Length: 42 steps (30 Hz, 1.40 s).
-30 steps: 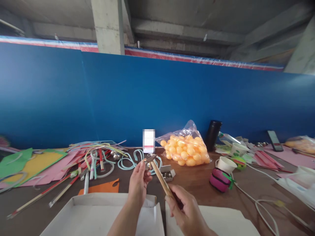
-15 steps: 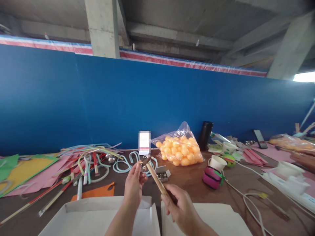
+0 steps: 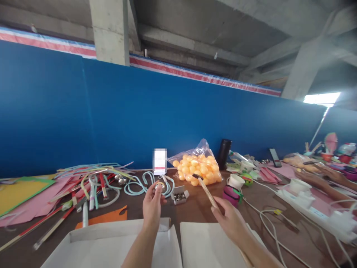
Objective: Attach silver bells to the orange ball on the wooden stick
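Observation:
My left hand is closed, its fingertips around a shiny round metal bell held above the table. My right hand grips a hammer by its wooden handle, the dark head pointing up and away from me. Hammer and bell are apart, with the head in front of the bag of orange balls. Between the hands, a small open box of little shiny metal pieces sits on the table. The lower end of the handle shows behind my right forearm.
White open box trays lie nearest me. Left are tubes, sticks and coloured paper; behind is a blue partition. To the right stand a black bottle, a paper cup and a power strip. Another person's hands are at far right.
My right hand has drawn the hammer away to the right, off the bell that its head was against. My left hand keeps hold of the bell. The view has turned rightward.

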Available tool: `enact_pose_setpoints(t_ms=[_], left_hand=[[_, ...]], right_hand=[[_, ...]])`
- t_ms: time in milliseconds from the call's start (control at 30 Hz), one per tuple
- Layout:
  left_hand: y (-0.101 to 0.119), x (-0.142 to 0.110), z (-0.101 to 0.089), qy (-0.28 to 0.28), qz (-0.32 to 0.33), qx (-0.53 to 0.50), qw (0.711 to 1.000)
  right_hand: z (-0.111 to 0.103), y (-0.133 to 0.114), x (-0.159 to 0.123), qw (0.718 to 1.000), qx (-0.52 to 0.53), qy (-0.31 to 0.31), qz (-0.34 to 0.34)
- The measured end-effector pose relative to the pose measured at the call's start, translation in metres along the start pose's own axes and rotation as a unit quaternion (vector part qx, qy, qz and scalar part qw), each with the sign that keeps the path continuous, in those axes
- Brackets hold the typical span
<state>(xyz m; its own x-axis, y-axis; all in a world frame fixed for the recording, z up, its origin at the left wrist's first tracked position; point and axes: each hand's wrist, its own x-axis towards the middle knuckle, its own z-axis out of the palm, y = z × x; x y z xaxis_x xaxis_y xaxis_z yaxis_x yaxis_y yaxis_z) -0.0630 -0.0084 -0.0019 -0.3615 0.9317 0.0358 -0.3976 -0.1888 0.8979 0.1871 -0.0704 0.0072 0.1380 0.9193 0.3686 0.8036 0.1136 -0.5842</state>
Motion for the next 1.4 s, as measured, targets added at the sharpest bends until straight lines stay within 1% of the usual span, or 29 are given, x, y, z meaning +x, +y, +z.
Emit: enact_pose_setpoints(t_ms=[133, 300, 400, 500, 600, 667, 733, 800, 933, 1000, 1067, 1167, 1300, 1400], left_hand=[[0.001, -0.001, 0.001, -0.004, -0.003, -0.006, 1.000], [0.003, -0.002, 0.002, -0.004, -0.011, 0.003, 1.000], [0.002, -0.002, 0.001, -0.012, -0.013, 0.017, 1.000], [0.002, -0.002, 0.001, -0.020, -0.008, 0.020, 1.000], [0.002, -0.003, 0.003, -0.012, -0.009, 0.015, 1.000], [0.003, -0.004, 0.004, -0.007, -0.009, 0.016, 1.000], [0.004, -0.005, 0.005, -0.003, -0.002, 0.026, 1.000], [0.005, -0.007, 0.006, 0.004, 0.008, 0.045, 0.999], [0.006, -0.009, 0.005, 0.008, 0.031, 0.084, 0.996], [0.005, -0.010, 0.004, 0.013, 0.038, 0.088, 0.995], [0.004, -0.010, 0.005, 0.014, 0.036, 0.085, 0.996], [0.001, -0.009, 0.006, 0.012, 0.028, 0.085, 0.996], [-0.002, -0.007, 0.007, 0.007, 0.027, 0.085, 0.996], [-0.003, -0.006, 0.007, 0.003, 0.033, 0.096, 0.995]], right_hand=[[-0.003, 0.021, -0.016, 0.994, -0.108, -0.032, 0.015], [0.003, 0.028, -0.026, 0.971, -0.215, -0.071, 0.078], [0.004, 0.024, -0.028, 0.963, -0.240, -0.085, 0.083], [-0.001, 0.016, -0.028, 0.959, -0.259, -0.092, 0.066], [-0.007, 0.005, -0.024, 0.959, -0.271, -0.078, 0.035], [-0.007, -0.005, -0.017, 0.964, -0.259, -0.063, 0.024], [0.000, -0.021, -0.007, 0.973, -0.224, -0.058, 0.002], [0.011, -0.041, 0.005, 0.981, -0.183, -0.055, -0.025], [0.041, -0.081, 0.034, 0.979, -0.161, -0.109, -0.052], [0.054, -0.093, 0.047, 0.976, -0.169, -0.130, -0.032], [0.063, -0.097, 0.056, 0.973, -0.174, -0.148, -0.021], [0.073, -0.092, 0.062, 0.973, -0.170, -0.154, -0.025], [0.083, -0.082, 0.062, 0.977, -0.153, -0.146, -0.032], [0.086, -0.079, 0.062, 0.979, -0.150, -0.134, -0.030]])
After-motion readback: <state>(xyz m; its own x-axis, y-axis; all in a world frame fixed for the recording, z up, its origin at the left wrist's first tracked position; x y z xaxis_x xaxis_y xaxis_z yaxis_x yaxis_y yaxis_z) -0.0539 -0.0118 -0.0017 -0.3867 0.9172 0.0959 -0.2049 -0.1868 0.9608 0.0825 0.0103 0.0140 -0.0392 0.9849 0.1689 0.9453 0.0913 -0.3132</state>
